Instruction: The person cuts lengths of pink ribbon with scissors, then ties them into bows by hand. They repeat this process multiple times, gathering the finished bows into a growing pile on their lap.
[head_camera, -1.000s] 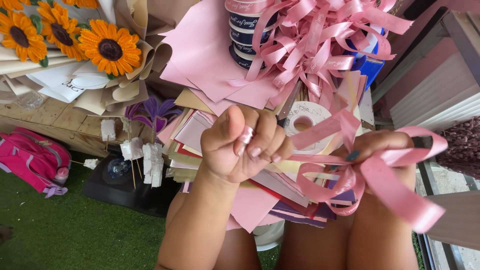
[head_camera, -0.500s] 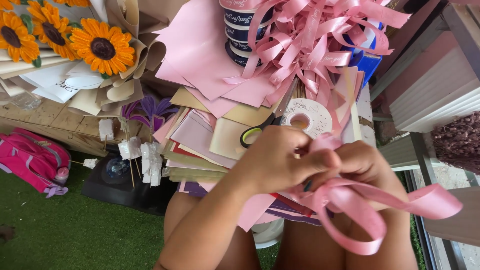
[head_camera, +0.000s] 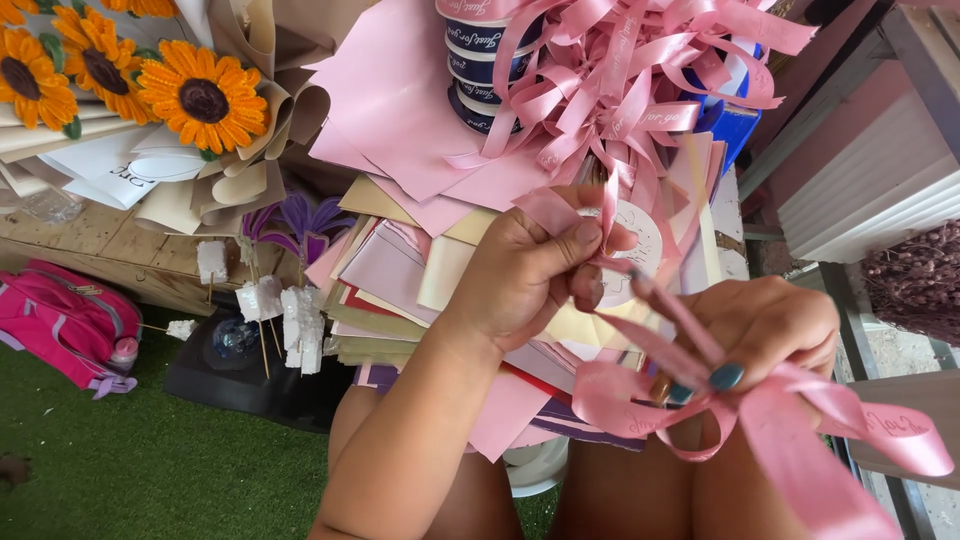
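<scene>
Pink ribbon (head_camera: 690, 400) stretched between hands, paper stack (head_camera: 400, 270) beneath

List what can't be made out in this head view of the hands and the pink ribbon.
- Left hand: its palm is turned away, so the grip on the pink ribbon shows only at the fingertips.
- Right hand: fingertips are partly wrapped by the ribbon loops.
- Ribbon tail: cut off by the right and bottom edges.
- Stack of paper sheets: lower sheets are hidden by both hands.
- Ribbon spools: cut by the top edge, covered by the ribbon bows.
</scene>
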